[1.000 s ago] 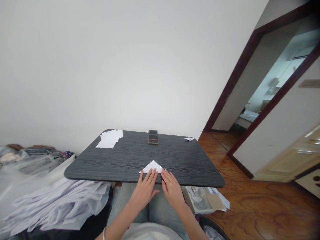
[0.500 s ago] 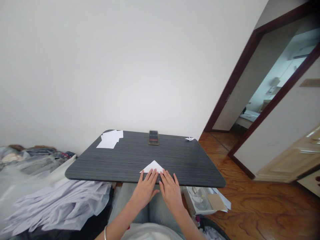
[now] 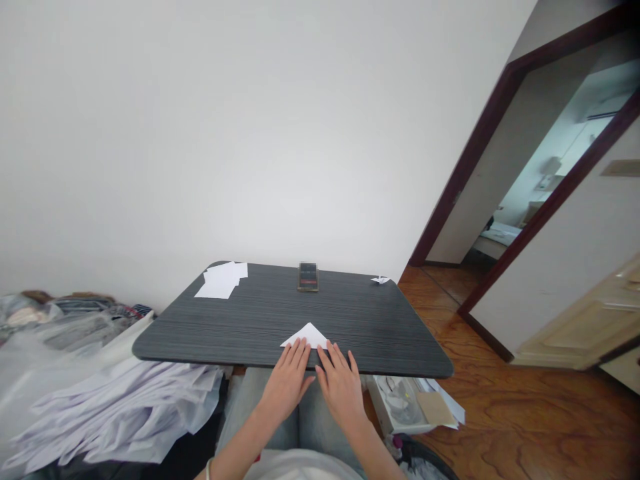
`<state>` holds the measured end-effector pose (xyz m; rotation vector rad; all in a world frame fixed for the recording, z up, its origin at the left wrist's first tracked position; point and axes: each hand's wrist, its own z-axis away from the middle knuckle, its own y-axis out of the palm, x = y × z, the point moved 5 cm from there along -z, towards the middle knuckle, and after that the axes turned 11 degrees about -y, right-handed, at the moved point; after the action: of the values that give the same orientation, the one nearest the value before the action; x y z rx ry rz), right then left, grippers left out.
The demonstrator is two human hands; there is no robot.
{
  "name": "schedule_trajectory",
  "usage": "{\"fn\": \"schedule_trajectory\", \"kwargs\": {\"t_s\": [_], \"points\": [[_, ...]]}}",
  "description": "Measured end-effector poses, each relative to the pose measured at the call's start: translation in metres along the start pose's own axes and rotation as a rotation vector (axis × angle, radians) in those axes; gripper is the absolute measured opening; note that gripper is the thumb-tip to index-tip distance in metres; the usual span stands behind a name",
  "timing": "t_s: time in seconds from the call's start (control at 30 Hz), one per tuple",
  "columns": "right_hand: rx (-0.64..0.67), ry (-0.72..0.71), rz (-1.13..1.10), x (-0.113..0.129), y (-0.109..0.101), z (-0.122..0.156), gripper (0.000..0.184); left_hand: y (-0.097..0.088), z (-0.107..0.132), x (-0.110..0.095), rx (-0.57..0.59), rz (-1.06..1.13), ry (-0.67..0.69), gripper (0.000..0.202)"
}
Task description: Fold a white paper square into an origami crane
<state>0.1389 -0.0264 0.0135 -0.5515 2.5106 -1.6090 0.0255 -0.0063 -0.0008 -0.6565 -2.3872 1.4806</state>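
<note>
Left hand (image 3: 283, 383) and right hand (image 3: 341, 387): flat, fingers slightly apart, fingertips on one paper triangle (image 3: 309, 335).
Triangle lies on the tabletop (image 3: 270, 313); judged light, easily creased, best held by its side corners. Beyond hands: one phone (image 3: 309, 277); leftward, overlapping sheets (image 3: 220, 281), uncountable; rightward, one small folded paper (image 3: 381, 280).

Single head-worn cam. Sat above the lap (image 3: 313, 430), facing forward and angled down. Lap was closest to the lens, bottom centre; left hand (image 3: 287, 378) and right hand (image 3: 343, 388) lay just beyond, seen from above and behind. Surface (image 3: 390, 320) at middle range, all four corners in frame. White wall (image 3: 300, 133) past it filled most of the upper half. Wide coverage: fabric pile (image 3: 120, 410) at left, slanted door frame (image 3: 473, 147) and wood floor (image 3: 530, 413) at right.
</note>
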Motion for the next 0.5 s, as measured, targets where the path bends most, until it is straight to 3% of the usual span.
{"fn": "schedule_trajectory", "kwargs": {"t_s": [0.17, 0.5], "points": [[-0.001, 0.001, -0.005, 0.000, 0.001, 0.001, 0.037, -0.002, 0.008, 0.010, -0.042, 0.033, -0.006, 0.051], [0.012, -0.003, -0.012, 0.000, -0.001, -0.001, 0.037, -0.007, 0.001, 0.014, 0.024, 0.038, 0.093, 0.052]]}}
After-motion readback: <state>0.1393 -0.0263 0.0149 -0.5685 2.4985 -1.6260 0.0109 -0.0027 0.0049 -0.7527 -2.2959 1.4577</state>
